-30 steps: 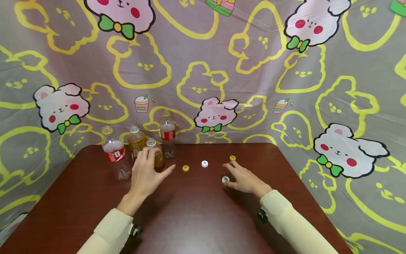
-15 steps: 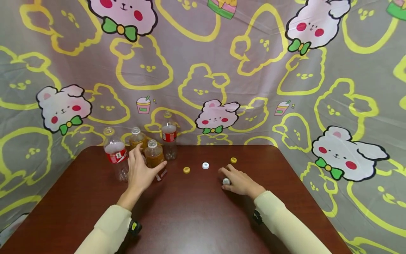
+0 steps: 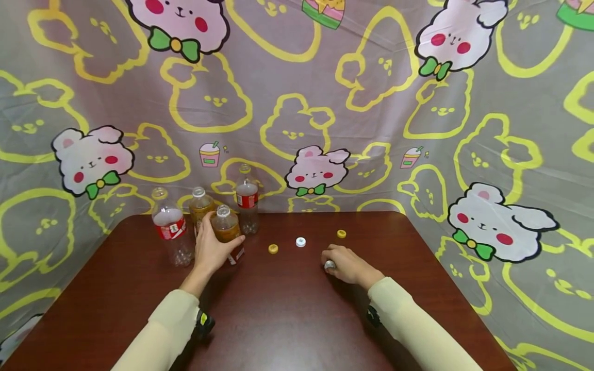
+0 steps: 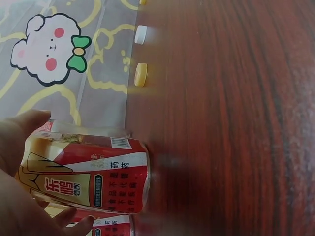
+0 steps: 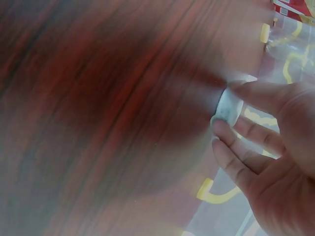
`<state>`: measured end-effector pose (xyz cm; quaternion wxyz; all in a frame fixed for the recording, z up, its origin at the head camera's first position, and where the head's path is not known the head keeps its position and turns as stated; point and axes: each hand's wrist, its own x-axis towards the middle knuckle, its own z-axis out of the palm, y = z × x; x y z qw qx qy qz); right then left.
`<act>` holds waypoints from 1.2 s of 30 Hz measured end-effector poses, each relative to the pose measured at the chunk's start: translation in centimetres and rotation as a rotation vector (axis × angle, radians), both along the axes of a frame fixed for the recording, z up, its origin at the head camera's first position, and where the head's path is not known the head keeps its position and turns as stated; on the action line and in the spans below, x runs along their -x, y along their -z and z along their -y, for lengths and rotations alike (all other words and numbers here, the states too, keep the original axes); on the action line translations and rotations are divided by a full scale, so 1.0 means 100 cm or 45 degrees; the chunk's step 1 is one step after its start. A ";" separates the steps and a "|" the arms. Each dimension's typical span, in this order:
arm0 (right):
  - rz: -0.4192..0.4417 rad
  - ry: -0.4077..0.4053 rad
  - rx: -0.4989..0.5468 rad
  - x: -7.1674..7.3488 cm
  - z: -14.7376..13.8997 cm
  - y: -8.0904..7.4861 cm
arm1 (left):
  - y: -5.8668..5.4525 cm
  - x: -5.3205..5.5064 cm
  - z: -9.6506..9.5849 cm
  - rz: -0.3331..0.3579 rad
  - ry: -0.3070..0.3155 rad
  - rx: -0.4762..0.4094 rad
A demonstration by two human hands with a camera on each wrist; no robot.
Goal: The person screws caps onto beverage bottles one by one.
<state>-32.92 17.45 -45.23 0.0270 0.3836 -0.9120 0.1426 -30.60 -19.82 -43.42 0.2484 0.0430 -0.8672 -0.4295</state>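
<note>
My left hand wraps around an upright drink bottle, thumb on its near right side and fingers on its left. The left wrist view shows the bottle's red and yellow label between thumb and fingers. No cap sits on its clear neck. On the right of the table, my right hand pinches a white bottle cap. Seen from the right wrist, the thumb presses one edge of the cap and fingertips the opposite edge, close over the wood.
Left of the held bottle stands a red-labelled clear bottle. Behind are an amber bottle and another red-labelled one. A yellow cap, a white cap and another yellow cap lie across the table. A patterned cloth hangs behind.
The left hand has come down onto the amber drink bottle and closed around it. The right hand's fingers have drawn together on the white cap, which was lying near its fingertips.
</note>
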 end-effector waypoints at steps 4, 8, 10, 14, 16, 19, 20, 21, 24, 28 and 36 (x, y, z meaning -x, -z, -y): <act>0.040 0.014 -0.011 -0.001 0.002 -0.001 | 0.002 0.001 0.001 0.042 0.008 -0.022; 0.036 0.007 -0.006 0.000 0.000 0.002 | 0.003 0.001 0.001 0.084 0.013 -0.037; 0.019 -0.008 0.018 0.001 -0.002 0.003 | 0.004 0.001 0.001 0.090 0.009 -0.039; -0.011 -0.025 0.090 0.002 -0.010 0.004 | 0.005 0.003 -0.002 0.089 0.018 -0.041; -0.038 -0.019 0.131 0.001 -0.015 0.003 | 0.005 0.004 -0.006 0.094 0.036 -0.041; -0.084 -0.007 0.206 -0.001 -0.021 -0.001 | 0.005 0.004 -0.011 0.101 0.066 -0.033; -0.098 0.000 0.230 -0.002 -0.022 -0.002 | 0.005 0.004 -0.012 0.099 0.073 -0.026; -0.112 0.004 0.254 -0.002 -0.023 -0.005 | 0.004 0.003 -0.014 0.094 0.079 -0.021; -0.152 0.011 0.313 -0.003 -0.023 -0.013 | 0.002 0.000 -0.016 0.056 0.092 0.008; -0.182 0.023 0.377 -0.003 -0.019 -0.028 | -0.003 -0.006 -0.015 -0.020 0.126 0.075; -0.159 0.047 0.561 -0.008 -0.008 -0.053 | -0.013 -0.021 -0.018 -0.133 0.214 0.238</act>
